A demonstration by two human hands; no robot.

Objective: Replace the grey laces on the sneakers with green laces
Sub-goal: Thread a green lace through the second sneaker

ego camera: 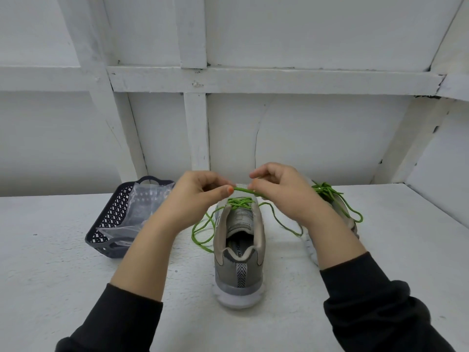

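A grey sneaker stands on the white bench, heel toward the person. Above its tongue both hands pull a short stretch of green lace taut: the left hand pinches one end, the right hand pinches the other. Loose lace loops trail down either side of the sneaker. A second sneaker, also green-laced, lies behind the right wrist. To the left sits a dark basket holding clear plastic bags.

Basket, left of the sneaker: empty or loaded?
Not empty. The dark lattice basket holds crumpled clear plastic bags that fill most of it. Cannot tell what, if anything, is inside the bags.
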